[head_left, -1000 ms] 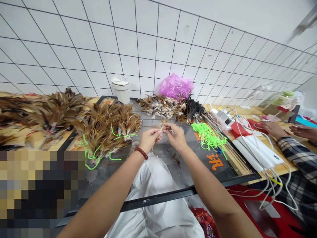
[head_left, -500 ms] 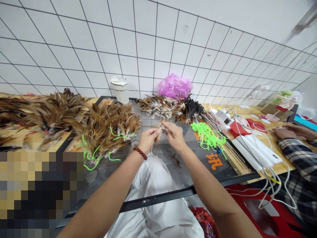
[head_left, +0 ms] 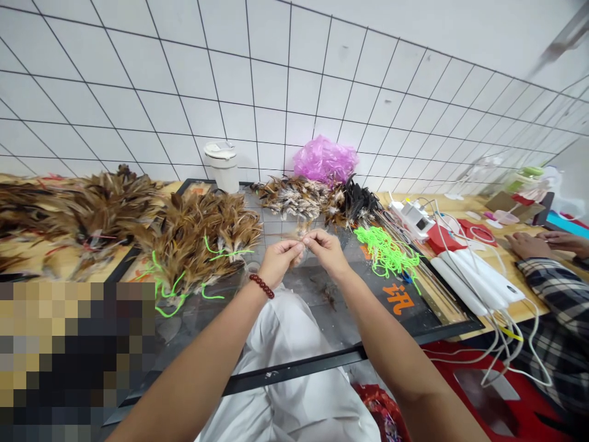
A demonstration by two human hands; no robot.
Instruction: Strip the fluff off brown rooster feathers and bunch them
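At mid-frame over the bench (head_left: 529,314), the left hand (head_left: 277,263) and right hand (head_left: 329,252) meet, each grip clamped on a small feather (head_left: 301,234), right of the brown feather pile (head_left: 197,236).

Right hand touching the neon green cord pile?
Apart. Head view shows bare glass between the right hand, pinching a feather, and the green cord pile.

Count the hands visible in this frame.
4: the person's left hand and right hand pinching feathers at centre; a co-worker's near hand and far hand at far right.
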